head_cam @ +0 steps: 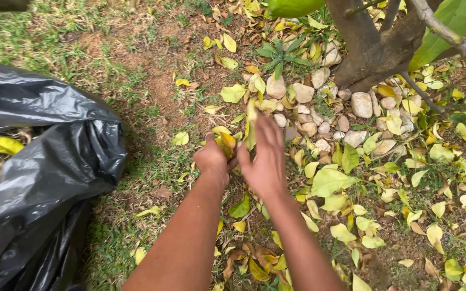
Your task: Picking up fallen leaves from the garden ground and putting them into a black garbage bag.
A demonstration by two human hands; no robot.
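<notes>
My left hand point(212, 158) is closed around a bunch of yellow and brown fallen leaves point(227, 142) just above the ground. My right hand point(265, 156) presses against the same bunch from the right, fingers stretched forward, with a long yellow leaf point(251, 126) sticking up between the two hands. Both forearms reach in from the bottom of the view. Fallen yellow-green leaves point(330, 182) cover the soil and grass around the hands.
A black plastic bag point(44, 161) lies open at the left with leaves inside. A ring of pale stones point(319, 108) surrounds a tree trunk point(376, 46) at the upper right. Thin branches point(449, 35) and green foliage hang at the right.
</notes>
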